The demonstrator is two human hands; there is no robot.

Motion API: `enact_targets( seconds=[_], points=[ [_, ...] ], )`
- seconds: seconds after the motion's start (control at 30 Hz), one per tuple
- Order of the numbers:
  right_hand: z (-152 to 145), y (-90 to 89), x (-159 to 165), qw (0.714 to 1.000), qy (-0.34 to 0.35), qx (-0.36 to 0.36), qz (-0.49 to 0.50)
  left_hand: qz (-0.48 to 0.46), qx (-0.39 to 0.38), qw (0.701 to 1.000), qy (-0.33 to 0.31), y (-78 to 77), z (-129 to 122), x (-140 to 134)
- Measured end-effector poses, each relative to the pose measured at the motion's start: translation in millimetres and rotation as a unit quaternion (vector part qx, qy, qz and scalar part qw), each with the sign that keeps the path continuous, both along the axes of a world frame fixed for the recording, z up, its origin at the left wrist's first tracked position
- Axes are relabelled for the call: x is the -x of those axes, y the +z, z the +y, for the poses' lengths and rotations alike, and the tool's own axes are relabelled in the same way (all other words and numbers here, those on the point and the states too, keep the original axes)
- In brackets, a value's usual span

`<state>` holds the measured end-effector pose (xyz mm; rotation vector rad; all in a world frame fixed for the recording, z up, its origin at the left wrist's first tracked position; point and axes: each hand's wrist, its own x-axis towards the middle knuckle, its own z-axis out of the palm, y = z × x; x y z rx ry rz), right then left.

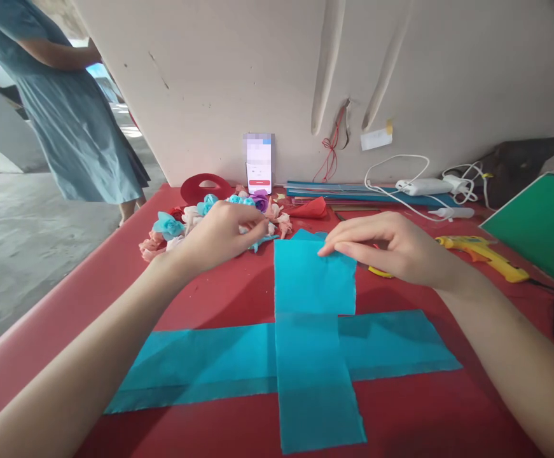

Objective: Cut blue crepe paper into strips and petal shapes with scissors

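Note:
My right hand (388,248) pinches the upper part of a blue crepe paper strip (315,356), its fingertips near the top edge. This strip runs away from me and crosses over a second, wider-laid blue strip (210,359) lying sideways on the red tabletop (219,296). The upper end of the lengthwise piece looks doubled or layered. Just left of that end, my left hand (224,234) hovers apart from the paper, fingers loosely bent with a gap at the thumb and nothing visible in them. Its fingertips are partly hidden.
Paper flowers (168,226) in several colours lie behind my left hand. A phone (259,164) stands against the wall. On the right are a yellow glue gun (491,254), a green board (539,222) and white cables (420,186). Another person (67,121) stands at the far left.

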<state>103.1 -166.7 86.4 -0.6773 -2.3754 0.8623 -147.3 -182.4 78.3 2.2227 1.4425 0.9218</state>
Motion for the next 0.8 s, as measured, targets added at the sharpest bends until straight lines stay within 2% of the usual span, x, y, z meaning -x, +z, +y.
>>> enact_targets(
  seconds=[0.07, 0.17, 0.27, 0.33, 0.4, 0.47, 0.53, 0.6, 0.67, 0.8],
  points=[
    [-0.9, -1.2, 1.9, 1.000, -0.013, -0.011, 0.001, -0.055, 0.037, 0.998, -0.003, -1.5, -1.1, -5.6],
    [-1.7, -3.3, 5.2, 0.999, -0.034, -0.019, 0.018, -0.132, 0.120, 0.983, -0.050, -4.0, -5.5, -18.5],
    [-1.7, -4.2, 6.6, 0.998, -0.042, -0.037, 0.040, -0.172, 0.158, 0.971, -0.044, -7.3, -9.0, -30.9],
    [-1.3, -3.6, 5.9, 0.996, -0.045, -0.048, 0.052, -0.234, 0.204, 0.950, -0.044, -10.9, -9.2, -36.5],
    [-0.3, -2.1, 3.9, 0.996, -0.053, -0.046, 0.058, -0.302, 0.258, 0.916, -0.058, -15.3, -8.1, -39.3],
    [1.3, -0.1, 0.8, 0.997, -0.054, -0.021, 0.049, -0.350, 0.301, 0.884, -0.078, -18.8, -7.1, -39.8],
    [3.1, 1.6, -2.3, 0.999, -0.023, 0.025, 0.017, -0.372, 0.327, 0.864, -0.092, -19.9, -7.4, -39.3],
    [4.3, 2.3, -3.9, 0.997, 0.021, 0.067, -0.011, -0.364, 0.343, 0.860, -0.103, -18.3, -9.7, -39.5],
    [3.9, 1.9, -3.4, 0.995, 0.050, 0.089, -0.022, -0.338, 0.343, 0.869, -0.111, -15.3, -13.3, -41.2],
    [-0.4, 2.0, -0.1, 0.994, 0.057, 0.095, -0.020, -0.306, 0.322, 0.889, -0.114, -9.9, -18.8, -45.6]
  ],
)
